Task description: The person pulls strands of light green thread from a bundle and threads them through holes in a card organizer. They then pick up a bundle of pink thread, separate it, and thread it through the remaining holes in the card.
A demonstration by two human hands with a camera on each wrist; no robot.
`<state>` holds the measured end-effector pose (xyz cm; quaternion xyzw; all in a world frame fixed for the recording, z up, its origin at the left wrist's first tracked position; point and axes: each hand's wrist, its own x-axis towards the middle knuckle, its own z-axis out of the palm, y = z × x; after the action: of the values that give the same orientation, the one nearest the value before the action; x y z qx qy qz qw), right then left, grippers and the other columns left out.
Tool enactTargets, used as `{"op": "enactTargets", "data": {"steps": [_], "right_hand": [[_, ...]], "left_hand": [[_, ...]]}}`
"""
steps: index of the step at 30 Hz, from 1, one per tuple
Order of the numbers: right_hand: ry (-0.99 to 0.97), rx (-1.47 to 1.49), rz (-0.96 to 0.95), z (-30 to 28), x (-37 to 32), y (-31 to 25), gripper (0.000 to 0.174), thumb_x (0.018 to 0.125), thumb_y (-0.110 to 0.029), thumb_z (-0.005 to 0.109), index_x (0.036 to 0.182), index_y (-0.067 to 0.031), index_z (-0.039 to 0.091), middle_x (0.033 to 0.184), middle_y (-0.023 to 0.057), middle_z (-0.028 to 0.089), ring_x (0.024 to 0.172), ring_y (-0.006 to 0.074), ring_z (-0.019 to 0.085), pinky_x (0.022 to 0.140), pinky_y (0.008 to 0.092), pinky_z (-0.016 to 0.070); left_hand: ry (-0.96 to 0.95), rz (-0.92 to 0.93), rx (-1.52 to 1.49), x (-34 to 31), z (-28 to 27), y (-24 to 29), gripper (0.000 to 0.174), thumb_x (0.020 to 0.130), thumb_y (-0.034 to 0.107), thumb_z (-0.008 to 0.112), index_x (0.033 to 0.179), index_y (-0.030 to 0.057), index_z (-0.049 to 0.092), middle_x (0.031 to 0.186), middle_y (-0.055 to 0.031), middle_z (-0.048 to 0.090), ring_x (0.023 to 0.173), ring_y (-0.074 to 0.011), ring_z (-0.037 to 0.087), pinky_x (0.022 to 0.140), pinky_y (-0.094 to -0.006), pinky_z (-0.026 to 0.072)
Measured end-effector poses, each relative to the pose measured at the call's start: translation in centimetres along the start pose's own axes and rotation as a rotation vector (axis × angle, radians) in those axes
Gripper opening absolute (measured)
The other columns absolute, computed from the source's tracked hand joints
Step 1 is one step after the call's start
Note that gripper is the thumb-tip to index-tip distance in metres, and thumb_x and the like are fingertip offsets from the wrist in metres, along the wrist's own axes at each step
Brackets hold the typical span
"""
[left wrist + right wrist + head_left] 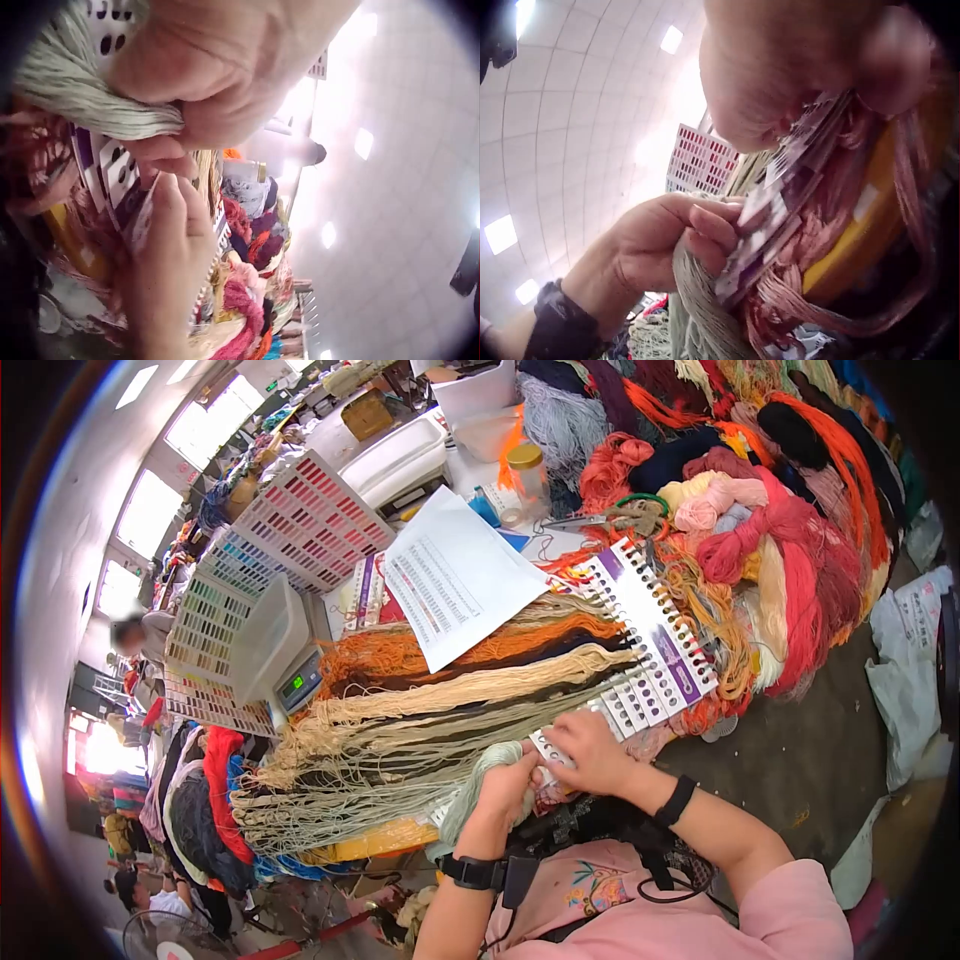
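Note:
A pale green skein (pixel 478 785) hangs from my left hand (pixel 506 788), whose fingers curl round its end beside a white punched card strip (pixel 552 746). My right hand (pixel 590 752) grips the same strip from the other side, fingers bent over its edge. In the left wrist view the skein (pixel 97 97) runs into the left fist (pixel 217 67), and the right hand (pixel 169 255) pinches a card edge just below. The right wrist view has the left hand (pixel 664 240) holding skein and card edge together; pink threads (pixel 802 255) hang beside the cards.
Rows of green, cream and orange yarn (pixel 480 685) cover the table, with a printed sheet (pixel 465 575) on top. Beyond are a color chart (pixel 300 525), a scale (pixel 298 682), a glass jar (pixel 527 472) and white bins. Piled skeins (pixel 790 560) lie right of the spiral-bound cards (pixel 655 630).

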<state>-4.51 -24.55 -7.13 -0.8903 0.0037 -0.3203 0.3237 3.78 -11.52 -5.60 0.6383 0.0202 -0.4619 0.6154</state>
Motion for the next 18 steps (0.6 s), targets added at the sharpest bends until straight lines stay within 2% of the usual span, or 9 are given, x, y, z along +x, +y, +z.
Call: {"op": "enactTargets", "data": {"steps": [2,5,7,10,11,14,15,18], "right_hand": [[-0.02,-0.057,-0.009,-0.3,-0.2,-0.9,0.027,0.061,-0.017,0.059,0.084,-0.003,0.057,0.079,0.0099,0.049,0.074,0.026,0.048,0.065,0.0362,0.0356],[-0.158,0.175,0.102,0.1,-0.2,0.7,0.026,0.061,-0.018,0.06,0.082,-0.004,0.058,0.082,0.0106,0.049,0.077,0.0255,0.047,0.067,0.0352,0.0353],[-0.126,0.202,0.17,0.3,-0.2,0.5,0.022,0.06,-0.018,0.06,0.078,-0.0054,0.058,0.081,0.0103,0.049,0.075,0.0258,0.047,0.067,0.0351,0.0344],[-0.051,0.189,0.184,0.6,-0.5,0.5,0.017,0.061,-0.016,0.058,0.075,-0.0065,0.058,0.078,0.0092,0.049,0.074,0.0251,0.047,0.068,0.0341,0.0338],[-0.018,0.18,0.179,0.8,-0.6,0.5,0.015,0.061,-0.015,0.058,0.075,-0.0067,0.058,0.076,0.0087,0.05,0.073,0.0247,0.048,0.068,0.0337,0.0337],[-0.081,0.247,0.176,1.0,-0.7,1.1,0.012,0.064,-0.012,0.057,0.074,-0.006,0.059,0.07,0.0075,0.052,0.07,0.023,0.049,0.068,0.0334,0.0333],[-0.126,0.306,0.195,0.8,-0.6,1.3,0.011,0.066,-0.012,0.057,0.074,-0.0053,0.059,0.068,0.007,0.054,0.069,0.0216,0.05,0.068,0.0334,0.0353],[-0.115,0.819,0.626,0.6,-0.6,1.5,0.011,0.067,-0.013,0.057,0.074,-0.0046,0.06,0.067,0.0082,0.055,0.069,0.022,0.051,0.067,0.0335,0.038]], "left_hand": [[-0.026,0.021,-0.148,0.3,0.4,0.0,0.01,0.08,0.008,0.05,0.076,-0.0003,0.052,0.059,-0.0011,0.048,0.048,-0.0083,0.044,0.043,-0.0197,0.0339],[0.063,-0.008,-0.099,1.5,0.7,-1.3,0.009,0.081,0.008,0.048,0.08,-0.0004,0.052,0.06,-0.0018,0.049,0.048,-0.0072,0.043,0.042,-0.019,0.0328],[0.145,-0.041,0.031,1.3,1.2,-1.1,0.009,0.082,0.009,0.048,0.082,0.0004,0.051,0.062,-0.002,0.049,0.047,-0.006,0.04,0.042,-0.0178,0.0315],[0.118,0.114,-0.127,-0.3,0.3,-0.2,0.008,0.083,0.009,0.047,0.084,0.0014,0.05,0.064,-0.0025,0.051,0.047,-0.0047,0.04,0.042,-0.0171,0.0314],[-0.014,0.074,-0.414,-0.5,-1.3,-0.4,0.01,0.083,0.008,0.046,0.09,0.003,0.05,0.069,-0.0031,0.055,0.046,-0.0026,0.039,0.042,-0.0162,0.0307],[-0.429,-0.162,-1.026,-1.7,-3.6,0.6,0.013,0.084,0.013,0.047,0.094,0.0058,0.051,0.075,-0.0012,0.053,0.043,-0.0023,0.034,0.04,-0.0175,0.0276],[-0.468,-0.089,-0.824,-1.5,-3.5,0.7,0.019,0.083,0.015,0.049,0.1,0.0057,0.048,0.07,-0.0011,0.052,0.042,-0.0031,0.036,0.039,-0.0173,0.0285],[-0.214,-0.141,-0.112,0.0,-0.4,-0.1,0.024,0.081,0.012,0.049,0.104,0.0038,0.048,0.064,-0.0007,0.053,0.043,-0.0023,0.039,0.039,-0.0159,0.0302]]}}
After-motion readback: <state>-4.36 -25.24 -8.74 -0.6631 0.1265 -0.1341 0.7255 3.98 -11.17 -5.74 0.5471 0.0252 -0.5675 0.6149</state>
